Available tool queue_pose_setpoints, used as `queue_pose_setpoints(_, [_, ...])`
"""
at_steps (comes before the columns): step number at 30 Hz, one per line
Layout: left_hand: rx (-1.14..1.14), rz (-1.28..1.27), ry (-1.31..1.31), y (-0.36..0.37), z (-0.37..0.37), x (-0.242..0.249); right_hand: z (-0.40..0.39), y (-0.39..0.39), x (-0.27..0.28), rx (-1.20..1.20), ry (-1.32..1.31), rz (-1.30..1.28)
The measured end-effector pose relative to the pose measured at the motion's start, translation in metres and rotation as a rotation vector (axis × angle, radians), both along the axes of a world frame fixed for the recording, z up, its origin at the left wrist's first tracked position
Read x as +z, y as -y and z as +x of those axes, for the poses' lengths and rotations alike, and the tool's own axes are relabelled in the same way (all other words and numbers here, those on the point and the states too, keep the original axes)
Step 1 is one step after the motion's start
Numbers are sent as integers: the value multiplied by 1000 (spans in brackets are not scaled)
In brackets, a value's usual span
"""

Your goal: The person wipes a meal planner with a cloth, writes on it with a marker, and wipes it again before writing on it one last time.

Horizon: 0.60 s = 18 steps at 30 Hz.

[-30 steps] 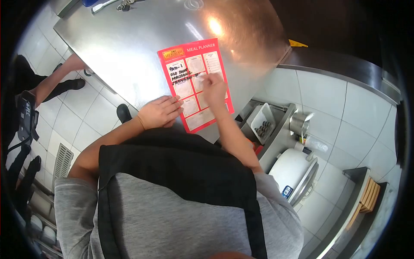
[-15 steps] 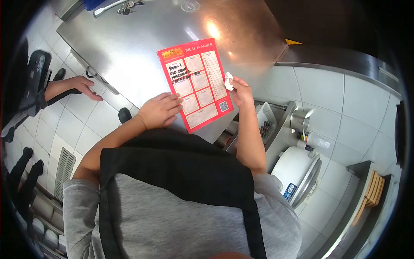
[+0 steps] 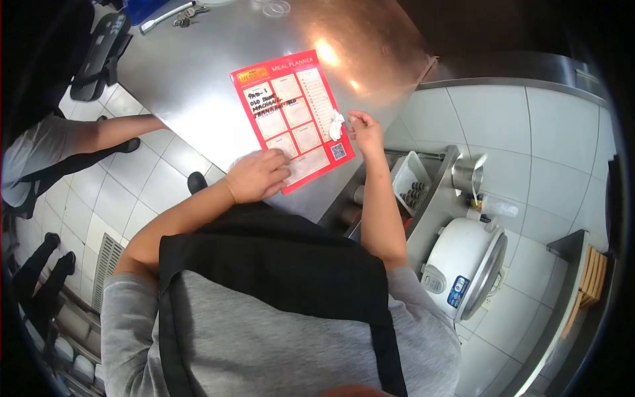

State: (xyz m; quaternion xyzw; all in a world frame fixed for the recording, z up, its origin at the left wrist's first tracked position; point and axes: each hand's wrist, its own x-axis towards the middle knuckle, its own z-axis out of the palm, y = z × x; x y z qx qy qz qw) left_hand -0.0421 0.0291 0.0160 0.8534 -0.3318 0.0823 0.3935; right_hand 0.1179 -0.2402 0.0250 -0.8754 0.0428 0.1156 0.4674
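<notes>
A red meal planner sheet (image 3: 292,106) with black handwriting lies slightly tilted on the metal table (image 3: 198,86). My left hand (image 3: 261,176) rests on its lower left edge, fingers lying loosely over the paper with nothing held. On the sheet's right side sits a crumpled white tissue (image 3: 336,126). Just right of that tissue is my right hand (image 3: 366,135), its fingers bent but apart, holding nothing.
A white marker (image 3: 165,18) and keys (image 3: 187,18) lie at the table's far left. Another person (image 3: 49,142) stands at the left. On my right are a white basket (image 3: 410,178), a metal pot (image 3: 467,176) and a rice cooker (image 3: 460,261).
My right hand has let go of the tissue, which now lies on the planner. The sheet sits a little further left in view. The other person's arm now reaches toward the table edge.
</notes>
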Motion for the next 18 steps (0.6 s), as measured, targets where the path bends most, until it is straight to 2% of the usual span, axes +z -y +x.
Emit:
queue_pose_setpoints(2, [62,-55,-94,4,1,2,-1,-4,0,13,-32,89])
queue_pose_setpoints(5, [255,-246,-259,21,14,4,-3,-2,-15,146,-90,-49])
queue_pose_setpoints(8, [340,-671,-669,46,35,-4,-31,-16,-5,146,-225,279])
queue_pose_setpoints(11, [340,-675,-787,53,39,21,-68,-37,27,177,-253,420])
queue_pose_setpoints(14, [343,-574,-855,49,35,27,-77,-33,24,248,-235,452])
queue_pose_setpoints(18, [335,-721,-829,37,28,4,-84,-20,37,209,-295,496])
